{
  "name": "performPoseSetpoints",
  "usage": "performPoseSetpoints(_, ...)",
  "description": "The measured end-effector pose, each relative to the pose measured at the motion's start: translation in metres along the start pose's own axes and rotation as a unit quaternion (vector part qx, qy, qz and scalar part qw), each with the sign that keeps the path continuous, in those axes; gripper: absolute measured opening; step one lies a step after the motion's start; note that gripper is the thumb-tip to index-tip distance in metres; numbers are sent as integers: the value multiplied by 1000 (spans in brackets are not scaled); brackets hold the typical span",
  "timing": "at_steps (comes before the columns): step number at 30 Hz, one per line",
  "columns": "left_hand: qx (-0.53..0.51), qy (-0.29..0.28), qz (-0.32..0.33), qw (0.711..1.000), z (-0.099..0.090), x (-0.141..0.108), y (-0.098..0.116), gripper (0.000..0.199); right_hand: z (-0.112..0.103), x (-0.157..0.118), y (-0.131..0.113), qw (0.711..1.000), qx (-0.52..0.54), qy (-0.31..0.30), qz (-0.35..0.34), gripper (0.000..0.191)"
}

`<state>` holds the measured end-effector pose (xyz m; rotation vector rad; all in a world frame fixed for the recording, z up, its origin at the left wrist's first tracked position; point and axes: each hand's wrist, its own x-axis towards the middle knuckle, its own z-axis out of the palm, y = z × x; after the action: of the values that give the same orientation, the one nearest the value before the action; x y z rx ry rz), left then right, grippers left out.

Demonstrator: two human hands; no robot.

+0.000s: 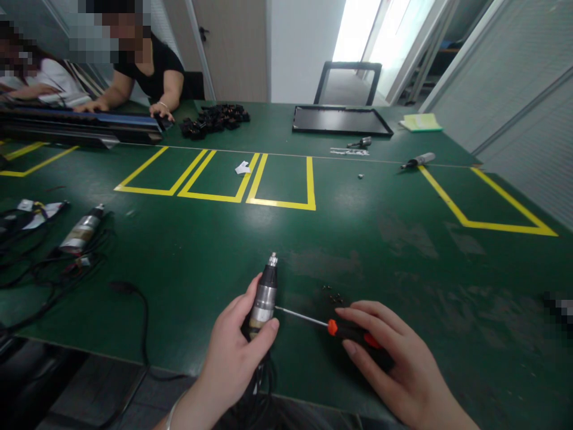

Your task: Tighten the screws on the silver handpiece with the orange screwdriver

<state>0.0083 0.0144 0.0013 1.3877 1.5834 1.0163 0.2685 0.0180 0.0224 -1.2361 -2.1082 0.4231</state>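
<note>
Left hand (242,346) is wrapped round one cylindrical tool (264,301), thumb on one side and fingers on the other, just above the near part of the green counter (188,257). Its long axis runs away from the person, leaning slightly right, with the narrow metal nose at the far end and the cable (267,379) hanging below. Right hand (398,358) is closed on the black-and-red handle of one screwdriver (353,333), which lies crosswise: the shaft points left and slightly away, its tip at the tool's silver band; whether they touch is hard to tell.

Counted out, one similar tool (83,232) lies among cables at the left, and two slimmer silver-bodied tools (421,159) lie on the far right part. A few tiny screws (336,298), too small to count surely, sit just beyond the screwdriver. Three yellow tape outlines (282,204) stand side by side mid-counter, another to the right. Beyond are one framed panel (342,119), one heap of black pieces (215,119) and two people (154,71).
</note>
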Motion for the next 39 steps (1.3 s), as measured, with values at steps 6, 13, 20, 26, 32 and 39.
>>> performPoseSetpoints(6, -8, 2, -6, 1000, 0, 0, 1, 61, 2, 1, 3, 999, 8, -29, -15, 24)
performPoseSetpoints(13, -16, 7, -3, 1000, 0, 0, 1, 61, 4, -3, 8, 999, 25, -19, -29, 29)
performPoseSetpoints(20, -9, 2, -1, 1000, 0, -1, 0, 61, 3, -4, 11, 999, 19, -9, -28, 27)
performPoseSetpoints(26, -10, -1, -1, 1000, -1, -1, 1, 60, -1, 1, 3, 999, 26, -31, 12, 21)
performPoseSetpoints(32, -11, -5, -4, 1000, 0, -1, 0, 61, 3, -2, 4, 1000, -8, -16, 1, 15)
performPoseSetpoints(39, -2, -4, -3, 1000, 0, 0, 1, 61, 4, -4, 11, 999, -22, 16, -27, 17)
